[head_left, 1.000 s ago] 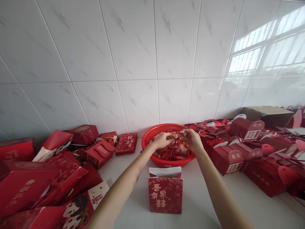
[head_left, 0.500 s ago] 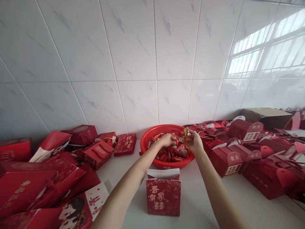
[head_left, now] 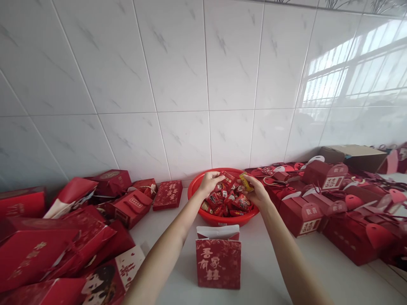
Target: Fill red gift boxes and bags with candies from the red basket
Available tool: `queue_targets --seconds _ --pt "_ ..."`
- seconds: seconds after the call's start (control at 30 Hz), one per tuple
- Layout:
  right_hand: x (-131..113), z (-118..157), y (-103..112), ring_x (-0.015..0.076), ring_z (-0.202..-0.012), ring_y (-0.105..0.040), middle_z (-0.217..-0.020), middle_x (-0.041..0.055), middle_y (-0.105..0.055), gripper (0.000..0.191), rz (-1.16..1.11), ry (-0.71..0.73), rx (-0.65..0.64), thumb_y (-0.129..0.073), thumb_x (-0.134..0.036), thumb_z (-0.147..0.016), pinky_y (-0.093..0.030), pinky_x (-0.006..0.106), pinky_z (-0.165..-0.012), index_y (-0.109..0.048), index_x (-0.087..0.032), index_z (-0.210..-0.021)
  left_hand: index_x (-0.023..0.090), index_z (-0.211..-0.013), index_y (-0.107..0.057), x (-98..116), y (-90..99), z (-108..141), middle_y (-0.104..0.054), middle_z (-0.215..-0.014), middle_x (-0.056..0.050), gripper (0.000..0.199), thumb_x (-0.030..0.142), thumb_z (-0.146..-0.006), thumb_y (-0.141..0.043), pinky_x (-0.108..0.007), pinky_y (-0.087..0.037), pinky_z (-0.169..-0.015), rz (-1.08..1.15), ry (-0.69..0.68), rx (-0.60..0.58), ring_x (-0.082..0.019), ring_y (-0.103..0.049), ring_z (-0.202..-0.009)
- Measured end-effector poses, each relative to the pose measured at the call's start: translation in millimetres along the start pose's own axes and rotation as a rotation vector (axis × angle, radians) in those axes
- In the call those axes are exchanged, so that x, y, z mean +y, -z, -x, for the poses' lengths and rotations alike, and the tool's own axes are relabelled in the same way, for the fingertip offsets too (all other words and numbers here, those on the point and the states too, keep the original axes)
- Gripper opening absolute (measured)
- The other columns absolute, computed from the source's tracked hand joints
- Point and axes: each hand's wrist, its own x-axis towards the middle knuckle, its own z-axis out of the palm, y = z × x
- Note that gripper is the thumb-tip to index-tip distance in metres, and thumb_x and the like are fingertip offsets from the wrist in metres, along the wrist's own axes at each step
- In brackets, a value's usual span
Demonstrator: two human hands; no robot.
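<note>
On the tabletop [head_left: 260, 271], the right hand [head_left: 257, 190] is pinching a yellow packet [head_left: 246, 181] at its 10 o'clock, the half-closed left hand's [head_left: 208, 183] hold unclear over a red basket [head_left: 232, 221].

Wrapped sweets [head_left: 227, 200] lying in plastic bskt [head_left: 229, 221] by wall [head_left: 203, 84]; gift bag [head_left: 218, 263] standing in front, boxes [head_left: 300, 214] sitting R, more boxes [head_left: 130, 207] sitting L.
</note>
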Motion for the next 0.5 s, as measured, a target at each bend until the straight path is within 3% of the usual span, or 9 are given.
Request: queue_targets --seconds 0.13,0.3,0.5 --pt "-1.0 1.7 -1.0 0.0115 -0.054 -0.062 -0.071 0.0057 -0.073 0.016 0.036 -0.047 -0.061 -0.08 -0.016 -0.066 -0.045 0.016 -0.041 -0.065 -0.016 -0.073 0.016 -0.079 -0.071 11.7 -2.8 13.5 -0.073 -0.082 -0.006 0.037 0.043 -0.058 -0.085 -0.03 -0.052 -0.073 0.199 0.005 -0.026 -0.018 -0.066 -0.076" --pt "-11.0 16.4 -12.9 0.0185 -0.066 -0.07 -0.073 0.0032 -0.072 0.027 0.067 -0.077 -0.161 -0.086 -0.014 -0.056 -0.05 0.019 -0.044 -0.065 -0.016 -0.074 0.017 -0.078 -0.071 19.4 0.4 31.7 -0.074 -0.083 -0.003 0.032 0.037 -0.058 -0.087 -0.029 -0.052 -0.08 0.365 -0.01 0.05 -0.016 -0.066 -0.079" --pt "-21.8 48.3 -45.1 0.016 -0.062 -0.065 -0.072 -0.0012 -0.069 0.046 0.251 0.141 -0.283 -0.092 -0.015 -0.043 -0.056 0.024 -0.051 -0.069 -0.016 -0.083 0.016 -0.082 -0.073 36.1 -0.2 59.9 -0.075 -0.085 -0.004 0.033 0.033 -0.058 -0.088 -0.026 -0.052 -0.079 0.468 -0.023 0.092 -0.015 -0.067 -0.081"
